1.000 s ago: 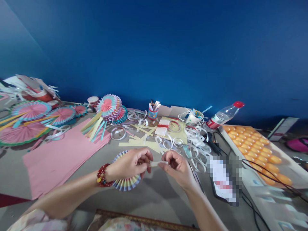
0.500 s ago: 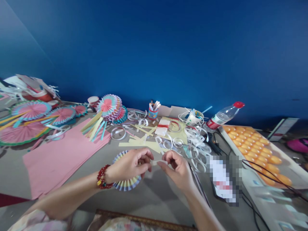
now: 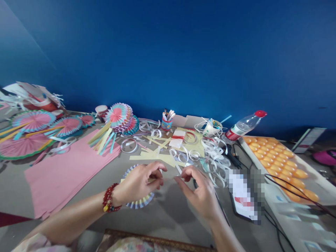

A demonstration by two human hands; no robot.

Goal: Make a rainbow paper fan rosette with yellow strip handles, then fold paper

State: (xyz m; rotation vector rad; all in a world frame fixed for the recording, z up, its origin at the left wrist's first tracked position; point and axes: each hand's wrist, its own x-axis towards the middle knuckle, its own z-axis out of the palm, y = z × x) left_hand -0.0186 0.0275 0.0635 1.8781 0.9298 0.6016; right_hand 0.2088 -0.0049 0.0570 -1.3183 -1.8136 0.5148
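Observation:
My left hand (image 3: 143,180), with a red bead bracelet (image 3: 109,199) at the wrist, is over a pleated paper rosette (image 3: 140,202) in pale yellow and lavender that lies on the table. Its fingers are curled in a pinch; a small pale bit shows at the tips. Across a short gap, my right hand (image 3: 196,183) pinches thumb against fingers, and anything between them is too small to name. Just beyond both hands lie flat pale-yellow paper strips (image 3: 149,156). A narrow white strip (image 3: 177,166) ends close to my right fingertips.
Pink paper sheets (image 3: 65,175) and folded paper fans (image 3: 34,120) cover the left side. Behind stand a pen cup (image 3: 167,124) and, to the right, a bottle (image 3: 241,127). White paper curls (image 3: 215,161), a phone (image 3: 244,201), cables and a tray of orange domes (image 3: 278,161) lie rightward.
A pale strip stretched between my two hands earlier; now the hands are farther apart, with a gap between them. My right hand has shifted slightly right, my left slightly left.

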